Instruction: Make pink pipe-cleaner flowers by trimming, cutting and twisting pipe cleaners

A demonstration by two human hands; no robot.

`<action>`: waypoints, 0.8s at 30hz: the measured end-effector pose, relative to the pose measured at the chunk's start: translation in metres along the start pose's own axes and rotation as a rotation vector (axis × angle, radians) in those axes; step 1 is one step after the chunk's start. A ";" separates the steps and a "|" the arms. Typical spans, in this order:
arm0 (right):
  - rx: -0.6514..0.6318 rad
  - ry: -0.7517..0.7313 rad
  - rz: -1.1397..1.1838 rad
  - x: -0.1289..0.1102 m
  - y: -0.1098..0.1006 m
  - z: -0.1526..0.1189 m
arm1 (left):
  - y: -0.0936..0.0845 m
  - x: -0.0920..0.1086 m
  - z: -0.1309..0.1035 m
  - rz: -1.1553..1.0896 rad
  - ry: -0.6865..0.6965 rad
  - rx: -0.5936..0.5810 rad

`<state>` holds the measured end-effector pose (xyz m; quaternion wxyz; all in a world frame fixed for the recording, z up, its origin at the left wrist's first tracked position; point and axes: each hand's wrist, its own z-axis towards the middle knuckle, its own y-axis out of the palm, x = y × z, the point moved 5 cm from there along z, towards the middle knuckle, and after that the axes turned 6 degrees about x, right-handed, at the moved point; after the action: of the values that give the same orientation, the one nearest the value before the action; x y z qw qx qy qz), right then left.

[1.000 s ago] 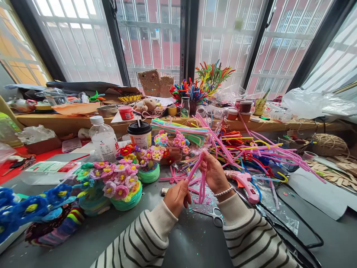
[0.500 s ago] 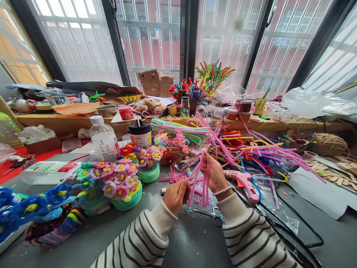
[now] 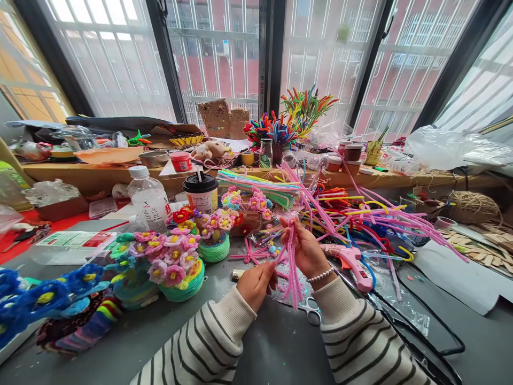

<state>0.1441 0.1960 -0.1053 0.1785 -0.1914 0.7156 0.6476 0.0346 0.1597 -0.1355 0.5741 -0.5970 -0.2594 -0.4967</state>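
Here we are at the middle of the counter (image 3: 280, 353), and it's all about the fuzzy pink stems (image 3: 294, 272), hanging in a loose bunch just above the surface. Take them as the centre of the dial, with twelve towards the windows. The right hand (image 3: 308, 250), at one o'clock, has its fingers closed on the top of the bunch, a beaded bracelet (image 3: 321, 276) at the wrist. Over at eight, the left hand (image 3: 256, 283) has thumb and fingers pinched together on a pink strand slanting out from the bunch.

Just beside them at five lie the scissors (image 3: 311, 310), handle loops nearest the right sleeve. Out at three o'clock, there's the pink glue gun (image 3: 352, 263) on its side, and beyond it a white sheet (image 3: 460, 278). Swing up to two: a long spread of loose pink stems (image 3: 404, 218) over yellow, red and blue ones, with a ball of twine (image 3: 475, 207) further out.

Near twelve, a pastel bundle (image 3: 264, 187) lies across the back, and colourful stems (image 3: 276, 131) stand upright on the ledge (image 3: 248, 174) behind. Round to ten, a lidded cup (image 3: 200, 195) stands beside a clear bottle (image 3: 149, 200). At nine, pink flowers (image 3: 175, 256) crowd a turquoise pot (image 3: 182, 291), and well apart, blue flowers (image 3: 44, 297) fill the far left.
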 end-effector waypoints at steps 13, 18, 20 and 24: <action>-0.126 -0.096 -0.172 0.018 0.015 -0.013 | 0.014 0.004 -0.003 -0.434 -0.091 -0.184; -0.133 -0.088 -0.127 0.021 0.014 -0.013 | 0.017 0.002 -0.004 -0.441 -0.130 -0.192; -0.154 -0.060 -0.049 0.022 0.014 -0.012 | 0.016 0.000 -0.003 -0.388 -0.111 -0.142; -0.123 0.002 0.057 0.021 0.012 -0.009 | 0.016 -0.003 -0.002 -0.310 -0.098 -0.099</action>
<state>0.1195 0.1873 -0.1047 0.1473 -0.1823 0.6798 0.6949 0.0469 0.1559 -0.1456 0.4471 -0.6010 -0.3514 -0.5616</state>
